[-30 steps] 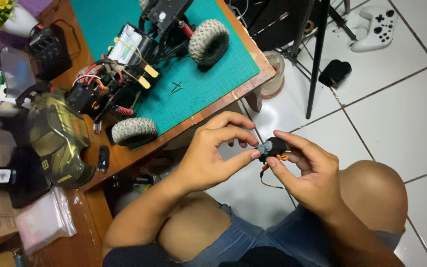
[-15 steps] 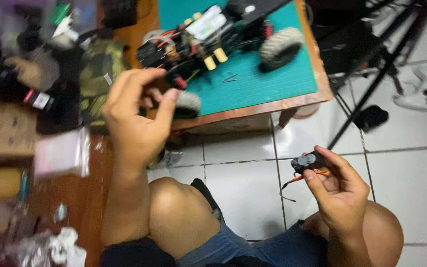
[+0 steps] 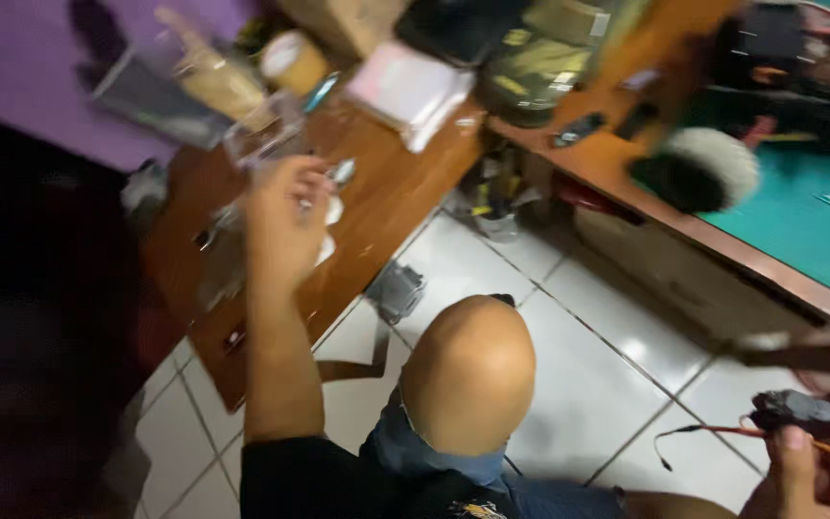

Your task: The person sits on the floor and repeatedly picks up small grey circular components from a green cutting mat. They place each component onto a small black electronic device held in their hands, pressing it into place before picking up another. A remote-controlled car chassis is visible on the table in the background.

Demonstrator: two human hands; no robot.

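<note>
My left hand reaches out over the low wooden table at the left. Its fingers curl beside a white crumpled piece and a small shiny metal part; motion blur hides whether it grips anything. At the bottom right corner my right hand holds a small black servo, and a thin orange wire trails left from it over the floor. My bare knee sits between the two hands.
A model truck's knobby wheel stands on a green cutting mat at the right. A camouflage car body shell, a white plastic bag, a tape roll and clutter crowd the table's far side. White tiled floor lies below.
The view has swung left. My left hand left the servo, passed the truck and now reaches over the wooden table's left end. The right hand keeps the servo, lower right.
</note>
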